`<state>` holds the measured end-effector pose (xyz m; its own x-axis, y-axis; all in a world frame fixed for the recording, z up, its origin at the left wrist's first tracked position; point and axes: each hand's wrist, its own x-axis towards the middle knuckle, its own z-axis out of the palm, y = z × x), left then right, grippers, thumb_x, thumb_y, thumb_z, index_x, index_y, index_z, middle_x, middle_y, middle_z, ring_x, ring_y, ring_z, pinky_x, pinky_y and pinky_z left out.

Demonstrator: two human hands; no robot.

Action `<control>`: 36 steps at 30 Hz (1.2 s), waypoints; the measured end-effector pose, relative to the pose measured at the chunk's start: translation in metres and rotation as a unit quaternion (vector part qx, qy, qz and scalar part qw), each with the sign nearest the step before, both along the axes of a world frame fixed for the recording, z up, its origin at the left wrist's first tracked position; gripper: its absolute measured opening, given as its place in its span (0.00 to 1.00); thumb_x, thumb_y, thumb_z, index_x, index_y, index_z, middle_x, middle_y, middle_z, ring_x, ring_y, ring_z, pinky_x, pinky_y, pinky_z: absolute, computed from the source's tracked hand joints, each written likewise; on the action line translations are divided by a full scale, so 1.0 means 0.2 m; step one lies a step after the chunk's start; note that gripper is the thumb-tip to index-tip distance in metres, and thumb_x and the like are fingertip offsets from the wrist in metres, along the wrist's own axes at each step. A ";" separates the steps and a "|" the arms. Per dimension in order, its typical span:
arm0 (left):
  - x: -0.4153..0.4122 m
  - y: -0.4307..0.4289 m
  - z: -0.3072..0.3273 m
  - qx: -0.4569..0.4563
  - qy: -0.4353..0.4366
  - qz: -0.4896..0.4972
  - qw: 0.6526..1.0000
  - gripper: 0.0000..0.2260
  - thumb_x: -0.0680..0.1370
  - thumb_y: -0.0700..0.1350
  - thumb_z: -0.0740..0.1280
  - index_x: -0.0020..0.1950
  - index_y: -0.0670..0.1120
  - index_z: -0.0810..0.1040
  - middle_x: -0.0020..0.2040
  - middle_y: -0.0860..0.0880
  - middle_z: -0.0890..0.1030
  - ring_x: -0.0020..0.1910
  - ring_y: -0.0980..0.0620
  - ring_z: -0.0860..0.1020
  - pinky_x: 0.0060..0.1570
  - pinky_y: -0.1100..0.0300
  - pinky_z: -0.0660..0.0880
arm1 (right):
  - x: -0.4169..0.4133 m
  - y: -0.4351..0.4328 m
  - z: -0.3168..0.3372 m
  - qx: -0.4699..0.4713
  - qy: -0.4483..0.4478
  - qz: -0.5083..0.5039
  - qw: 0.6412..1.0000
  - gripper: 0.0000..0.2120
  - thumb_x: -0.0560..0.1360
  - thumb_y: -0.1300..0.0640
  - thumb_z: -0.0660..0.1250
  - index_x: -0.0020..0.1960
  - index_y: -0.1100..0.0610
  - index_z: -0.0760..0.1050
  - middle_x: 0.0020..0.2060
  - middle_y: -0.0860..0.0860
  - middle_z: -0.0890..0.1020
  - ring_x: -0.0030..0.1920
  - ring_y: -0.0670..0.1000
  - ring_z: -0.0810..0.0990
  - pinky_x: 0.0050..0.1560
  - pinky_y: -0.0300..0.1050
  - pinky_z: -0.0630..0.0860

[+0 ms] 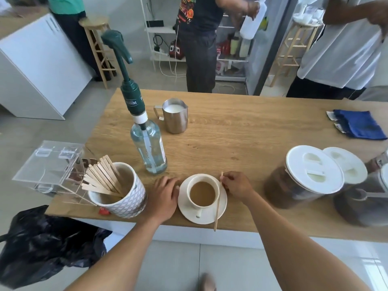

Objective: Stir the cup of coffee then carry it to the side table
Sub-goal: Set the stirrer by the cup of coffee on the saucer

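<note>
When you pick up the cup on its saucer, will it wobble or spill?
Probably sloshes: the coffee sits fairly high in the cup. The cup may slide on the smooth saucer. The thin stirrer lying across the rim would likely slip off.

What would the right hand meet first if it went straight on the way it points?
Probably the milk jug: the right hand points forward-left over bare table towards it, though depth is unclear.

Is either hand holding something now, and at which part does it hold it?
The right hand pinches the wooden stir stick at its far end, beside the cup. The left hand holds nothing; it rests open by the saucer.
</note>
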<state>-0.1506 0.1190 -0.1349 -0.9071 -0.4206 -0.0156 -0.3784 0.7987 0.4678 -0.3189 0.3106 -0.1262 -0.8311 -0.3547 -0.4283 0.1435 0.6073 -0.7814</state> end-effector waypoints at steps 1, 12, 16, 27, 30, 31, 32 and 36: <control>0.00 0.00 -0.01 -0.004 0.003 0.003 1.000 0.29 0.79 0.59 0.46 0.68 0.47 0.75 0.60 0.48 0.76 0.62 0.45 0.71 0.61 0.50 0.69 | 0.00 0.00 0.00 -0.004 -0.005 -0.004 1.000 0.05 0.77 0.57 0.68 0.47 0.56 0.83 0.32 0.47 0.80 0.36 0.48 0.76 0.47 0.47 0.76; 0.00 0.02 -0.03 -0.014 -0.008 0.015 1.000 0.27 0.79 0.59 0.48 0.68 0.48 0.76 0.58 0.48 0.75 0.60 0.47 0.71 0.61 0.50 0.69 | 0.00 -0.01 -0.02 -0.039 -0.024 -0.023 0.999 0.03 0.76 0.57 0.70 0.48 0.54 0.81 0.38 0.49 0.82 0.39 0.48 0.78 0.50 0.48 0.77; 0.01 0.03 -0.03 -0.020 -0.023 0.013 0.999 0.26 0.79 0.59 0.48 0.68 0.49 0.75 0.60 0.49 0.74 0.62 0.48 0.70 0.63 0.51 0.68 | -0.01 -0.01 -0.03 -0.036 -0.018 -0.015 0.999 0.05 0.76 0.56 0.69 0.51 0.54 0.81 0.39 0.47 0.82 0.40 0.47 0.79 0.48 0.45 0.76; 0.03 0.06 -0.06 -0.032 -0.004 0.033 0.999 0.22 0.80 0.57 0.50 0.66 0.52 0.75 0.61 0.52 0.74 0.62 0.49 0.71 0.62 0.50 0.70 | -0.04 0.00 -0.04 -0.025 -0.020 0.014 0.999 0.07 0.75 0.53 0.70 0.53 0.52 0.82 0.43 0.49 0.84 0.44 0.49 0.81 0.55 0.49 0.78; 0.03 0.07 -0.07 -0.036 -0.003 0.038 0.999 0.22 0.80 0.57 0.48 0.66 0.53 0.75 0.61 0.52 0.74 0.62 0.49 0.70 0.61 0.49 0.69 | -0.04 0.00 -0.05 -0.029 -0.024 0.022 0.999 0.08 0.75 0.53 0.70 0.53 0.53 0.82 0.44 0.48 0.84 0.44 0.48 0.80 0.56 0.50 0.78; 0.03 0.07 -0.07 -0.034 -0.004 0.039 0.999 0.23 0.80 0.57 0.47 0.66 0.53 0.74 0.62 0.52 0.74 0.62 0.49 0.70 0.61 0.49 0.69 | -0.04 0.01 -0.04 -0.027 -0.022 0.024 0.999 0.08 0.75 0.53 0.70 0.53 0.53 0.83 0.44 0.48 0.84 0.44 0.48 0.80 0.56 0.50 0.78; 0.03 0.07 -0.08 -0.030 -0.003 0.040 0.999 0.23 0.80 0.57 0.47 0.67 0.53 0.74 0.62 0.52 0.74 0.62 0.49 0.70 0.61 0.49 0.69 | -0.04 0.01 -0.04 -0.025 -0.021 0.025 0.999 0.08 0.75 0.53 0.70 0.53 0.52 0.83 0.44 0.48 0.84 0.44 0.48 0.80 0.55 0.50 0.78; 0.04 0.09 -0.07 -0.014 -0.001 0.048 0.999 0.24 0.80 0.58 0.46 0.68 0.54 0.74 0.63 0.52 0.74 0.64 0.49 0.69 0.63 0.50 0.68 | -0.04 0.02 -0.05 -0.019 -0.013 0.022 0.999 0.07 0.76 0.53 0.69 0.52 0.52 0.83 0.41 0.48 0.84 0.40 0.47 0.79 0.52 0.49 0.78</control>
<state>-0.1424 0.1362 -0.1497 -0.8629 -0.5054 -0.0050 -0.4546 0.7718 0.4447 -0.3268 0.3140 -0.1367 -0.8027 -0.4076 -0.4353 0.1377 0.5835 -0.8004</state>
